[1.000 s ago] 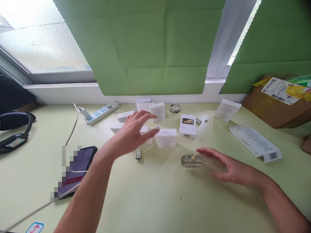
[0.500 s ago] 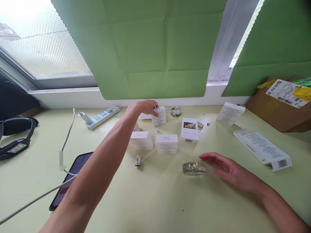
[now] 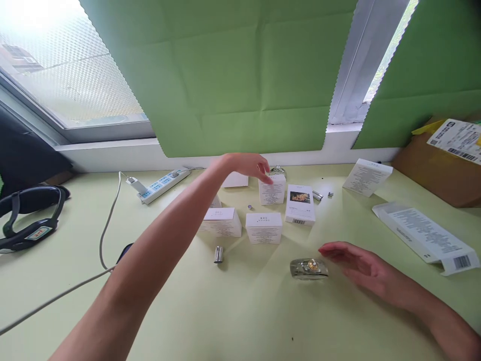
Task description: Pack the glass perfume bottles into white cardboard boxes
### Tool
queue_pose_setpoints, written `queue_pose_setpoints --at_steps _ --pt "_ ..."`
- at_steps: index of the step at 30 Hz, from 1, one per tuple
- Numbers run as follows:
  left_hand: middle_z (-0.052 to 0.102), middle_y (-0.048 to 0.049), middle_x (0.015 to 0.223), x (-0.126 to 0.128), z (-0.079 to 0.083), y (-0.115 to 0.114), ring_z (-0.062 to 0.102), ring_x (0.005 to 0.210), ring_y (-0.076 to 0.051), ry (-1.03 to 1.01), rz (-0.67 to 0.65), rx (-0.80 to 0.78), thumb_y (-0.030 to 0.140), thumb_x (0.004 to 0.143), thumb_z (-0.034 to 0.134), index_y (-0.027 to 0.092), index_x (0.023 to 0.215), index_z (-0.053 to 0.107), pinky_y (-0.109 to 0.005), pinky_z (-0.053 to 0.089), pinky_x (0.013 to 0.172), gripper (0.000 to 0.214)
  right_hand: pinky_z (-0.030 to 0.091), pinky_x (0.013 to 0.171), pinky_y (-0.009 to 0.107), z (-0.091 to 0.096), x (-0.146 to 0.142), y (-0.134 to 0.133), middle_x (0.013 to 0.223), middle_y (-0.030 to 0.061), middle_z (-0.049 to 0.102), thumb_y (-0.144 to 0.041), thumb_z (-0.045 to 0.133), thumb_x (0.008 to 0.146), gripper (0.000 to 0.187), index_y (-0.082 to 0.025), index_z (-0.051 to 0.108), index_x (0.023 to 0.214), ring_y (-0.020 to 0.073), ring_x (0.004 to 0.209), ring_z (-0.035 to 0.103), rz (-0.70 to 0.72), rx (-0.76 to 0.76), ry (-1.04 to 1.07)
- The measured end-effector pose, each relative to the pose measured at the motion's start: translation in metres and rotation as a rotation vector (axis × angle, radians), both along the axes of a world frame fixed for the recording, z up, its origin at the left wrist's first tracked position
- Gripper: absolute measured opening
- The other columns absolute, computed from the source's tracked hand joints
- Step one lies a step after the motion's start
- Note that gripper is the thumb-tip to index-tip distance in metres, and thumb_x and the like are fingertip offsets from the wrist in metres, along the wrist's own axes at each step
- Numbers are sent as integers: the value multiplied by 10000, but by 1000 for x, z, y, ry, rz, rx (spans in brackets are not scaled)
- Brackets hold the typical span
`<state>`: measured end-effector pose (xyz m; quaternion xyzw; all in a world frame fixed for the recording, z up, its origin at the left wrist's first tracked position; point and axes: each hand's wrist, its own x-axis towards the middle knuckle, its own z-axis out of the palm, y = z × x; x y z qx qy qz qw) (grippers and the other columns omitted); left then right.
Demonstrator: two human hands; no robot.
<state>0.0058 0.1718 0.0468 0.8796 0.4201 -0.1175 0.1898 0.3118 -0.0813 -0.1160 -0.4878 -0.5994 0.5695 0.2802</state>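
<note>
My left hand (image 3: pixel 248 165) reaches across to the back of the table and pinches a small white box (image 3: pixel 272 191) by its upper left part, thumb in front and the other fingers partly hidden behind. Just behind that box, a clear glass bottle (image 3: pixel 278 169) is mostly covered. My right hand (image 3: pixel 363 265) rests at the right with fingers loosely stretched, beside a clear glass perfume bottle (image 3: pixel 300 271) with a gold-coloured nozzle; nothing shows in its grip. A white box with a picture (image 3: pixel 299 205) lies right of the held box.
More white boxes (image 3: pixel 263 229) (image 3: pixel 225 223) and a silver cap (image 3: pixel 218 254) are in the middle. A flattened carton (image 3: pixel 424 235), a tilted white box (image 3: pixel 366 178) and a cardboard parcel (image 3: pixel 432 170) are at right. A power strip (image 3: pixel 165 185), cable and headset (image 3: pixel 35 220) lie left.
My left hand has shifted the small white box to the right, so it now stands in front of the rear bottle. My right hand stays beside the perfume bottle. The view has shifted slightly.
</note>
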Motion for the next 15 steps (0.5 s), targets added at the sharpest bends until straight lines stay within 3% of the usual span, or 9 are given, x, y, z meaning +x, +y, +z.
queue_pose_setpoints --at_steps 3,5,7,11,13,15 --pt "502 -58 1500 -30 1 20 530 1281 -263 23 168 86 676 755 621 290 1455 421 -329 447 1000 824 380 1171 482 -3 2 0 1441 49 579 -427 615 931 411 -349 605 1334 294 1368 501 8 -1 9" --pt "390 -108 1579 -48 -11 31 453 1365 -301 169 228 146 637 682 708 263 1537 280 -379 401 1077 1028 366 1178 490 -4 3 0 1445 57 572 -420 609 936 412 -341 597 1339 295 1374 492 12 -3 16" --pt "373 -128 1587 -60 -28 37 415 1395 -334 213 226 141 581 618 777 250 1540 282 -424 358 1121 1097 353 1186 495 -4 3 0 1450 58 565 -414 600 942 410 -342 587 1346 293 1379 484 18 -8 20" --pt "467 -106 1527 -67 -50 39 456 1356 -342 225 259 163 544 678 729 277 1452 438 -440 368 1102 869 350 1185 503 0 2 0 1441 64 575 -423 595 942 397 -337 599 1329 297 1370 495 13 -19 24" --pt "563 -77 1438 -69 -44 40 548 1253 -315 203 267 168 539 730 670 290 1364 539 -397 427 1032 693 347 1184 514 1 1 -1 1428 75 587 -430 602 933 394 -327 615 1314 306 1361 507 -7 -20 33" --pt "644 -55 1327 -75 -25 44 613 1135 -289 171 265 177 541 762 622 289 1274 610 -361 467 949 570 342 1181 529 0 2 -1 1419 84 597 -434 606 926 397 -322 626 1306 317 1358 512 -20 -18 51"
